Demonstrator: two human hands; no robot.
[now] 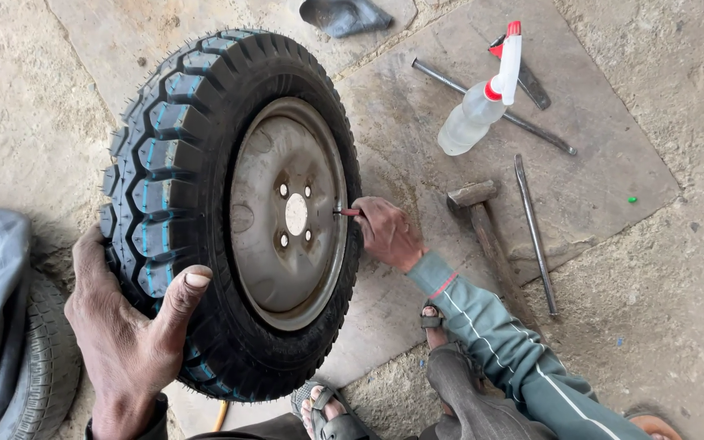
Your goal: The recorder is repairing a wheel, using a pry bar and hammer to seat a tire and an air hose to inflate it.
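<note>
My left hand point(128, 326) grips the tread of a black knobbly tyre point(181, 147) and holds it upright on the ground, thumb across the tread edge. The tyre is mounted on a grey steel rim point(275, 269) with several bolt holes around a centre hole. At the rim's right edge another person's hand point(386, 232), in a teal sleeve, pinches a small red-tipped valve piece point(347, 212). That person crouches at the lower right. My right hand is out of view.
On the stone slab point(605, 163) lie a hammer point(482, 216), two long metal bars point(535, 236), and a clear spray bottle point(482, 98) with a red-and-white trigger. An old tyre with a grey tube point(2, 326) lies at left. Sandalled feet point(323, 407) are at the bottom.
</note>
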